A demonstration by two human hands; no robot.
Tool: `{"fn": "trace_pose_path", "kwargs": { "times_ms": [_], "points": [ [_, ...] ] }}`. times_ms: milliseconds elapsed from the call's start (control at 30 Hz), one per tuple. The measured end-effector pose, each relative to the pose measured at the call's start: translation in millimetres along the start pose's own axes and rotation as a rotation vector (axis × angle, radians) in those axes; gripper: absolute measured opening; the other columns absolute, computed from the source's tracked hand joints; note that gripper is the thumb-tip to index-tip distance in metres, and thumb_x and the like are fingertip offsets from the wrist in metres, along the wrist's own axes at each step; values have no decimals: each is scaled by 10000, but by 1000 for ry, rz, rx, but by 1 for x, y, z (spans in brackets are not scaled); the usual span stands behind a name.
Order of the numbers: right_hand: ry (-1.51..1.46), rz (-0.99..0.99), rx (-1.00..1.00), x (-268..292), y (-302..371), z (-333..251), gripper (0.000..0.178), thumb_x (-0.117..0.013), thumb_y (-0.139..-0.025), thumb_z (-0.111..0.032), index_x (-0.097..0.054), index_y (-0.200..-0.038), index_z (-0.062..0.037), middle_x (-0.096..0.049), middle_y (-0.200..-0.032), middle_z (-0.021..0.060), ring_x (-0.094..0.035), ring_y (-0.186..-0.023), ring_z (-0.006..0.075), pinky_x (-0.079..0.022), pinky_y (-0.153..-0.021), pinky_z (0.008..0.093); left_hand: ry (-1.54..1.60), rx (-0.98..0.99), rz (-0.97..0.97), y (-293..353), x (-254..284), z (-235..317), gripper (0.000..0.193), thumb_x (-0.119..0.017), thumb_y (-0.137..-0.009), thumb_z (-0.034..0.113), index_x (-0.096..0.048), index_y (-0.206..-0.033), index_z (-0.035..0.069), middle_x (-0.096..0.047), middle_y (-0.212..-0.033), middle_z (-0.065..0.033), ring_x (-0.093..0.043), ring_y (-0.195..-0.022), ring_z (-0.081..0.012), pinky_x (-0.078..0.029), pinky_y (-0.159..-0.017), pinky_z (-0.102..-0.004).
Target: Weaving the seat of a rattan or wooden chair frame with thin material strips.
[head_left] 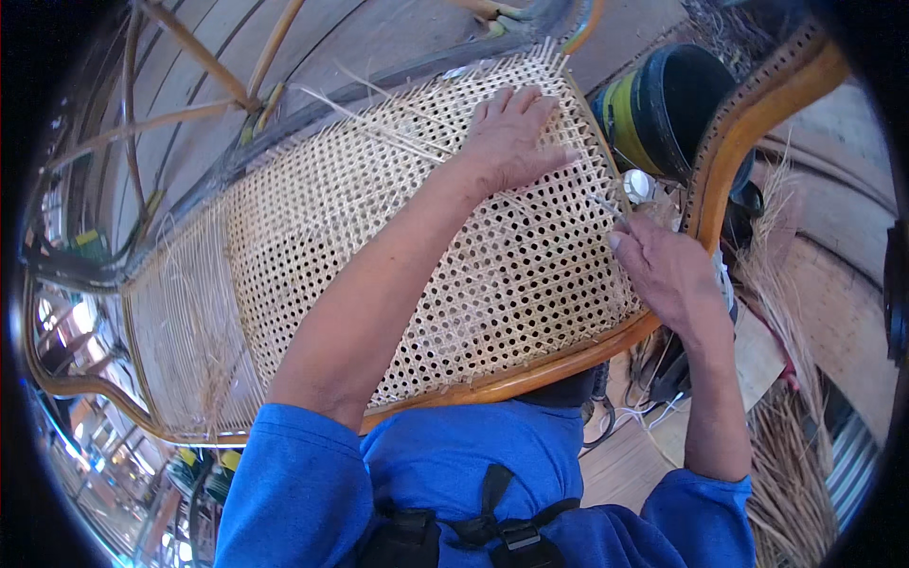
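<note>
A woven cane panel (426, 312) with small open holes is stretched across a curved brown wooden chair frame (516, 381) in front of me. My left hand (516, 142) lies flat on the weave near its far right corner, fingers stretched out and holding nothing. At the panel's right edge my right hand (668, 270) is closed round a thin pointed tool (606, 205), whose slim tip points up and left over the weave. Its handle is mostly hidden in the fingers. Several loose cane strands (374, 128) lie across the far edge of the panel.
A dark bucket with a yellow-green band (630, 114) stands beyond the right edge, near a small white round object (637, 186). The frame's curved arm (734, 142) rises at the right. Loose fibres (791, 473) lie on the floor lower right; bare wooden poles (204, 57) stand far left.
</note>
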State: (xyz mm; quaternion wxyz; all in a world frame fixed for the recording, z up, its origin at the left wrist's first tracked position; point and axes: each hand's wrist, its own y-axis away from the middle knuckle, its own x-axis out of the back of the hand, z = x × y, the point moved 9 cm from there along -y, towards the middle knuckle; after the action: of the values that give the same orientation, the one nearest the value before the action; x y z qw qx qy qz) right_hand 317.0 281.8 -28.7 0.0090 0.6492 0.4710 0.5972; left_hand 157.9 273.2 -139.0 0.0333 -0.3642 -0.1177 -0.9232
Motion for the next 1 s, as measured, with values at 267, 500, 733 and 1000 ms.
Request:
{"fn": "trace_pose_path", "kwargs": {
  "times_ms": [267, 500, 733, 1000],
  "points": [
    [521, -124, 280, 36, -16, -67, 244, -599, -799, -201, -599, -1009, -78, -592, -816, 143, -596, -839, 320, -471, -728, 433, 429, 102, 242, 132, 27, 76, 369, -613, -826, 194, -545, -1138, 8, -560, -1118, -184, -564, -1025, -336, -489, -828, -425],
    [411, -193, 520, 18, 35, -90, 412, -714, -692, -159, -584, -1069, -53, -625, -916, 119, -601, -916, 285, -457, -811, 392, 242, -20, 68, 157, 0, 100, 160, -582, -845, 189, -538, -910, 50, -574, -605, -99, -594, -544, -291, -474, -463, -406],
    [-1517, 131, 389, 25, 18, -49, 540, -617, -882, -152, -362, -1332, 6, -516, -1211, 139, -572, -997, 219, -486, -842, 317, 225, -26, 324, 168, 3, 116, 131, -576, -857, 163, -533, -801, 53, -538, -517, -83, -564, -437, -238, -439, -393, -375],
    [-1694, 29, 114, 0, -33, -43, 389, -606, -870, -136, -433, -1204, -37, -511, -828, 45, -542, -703, 154, -492, -594, 314, 2, 174, 263, 134, -4, 105, 149, -575, -826, 194, -516, -816, 58, -592, -614, -66, -609, -543, -200, -454, -451, -330]
  ]
}}
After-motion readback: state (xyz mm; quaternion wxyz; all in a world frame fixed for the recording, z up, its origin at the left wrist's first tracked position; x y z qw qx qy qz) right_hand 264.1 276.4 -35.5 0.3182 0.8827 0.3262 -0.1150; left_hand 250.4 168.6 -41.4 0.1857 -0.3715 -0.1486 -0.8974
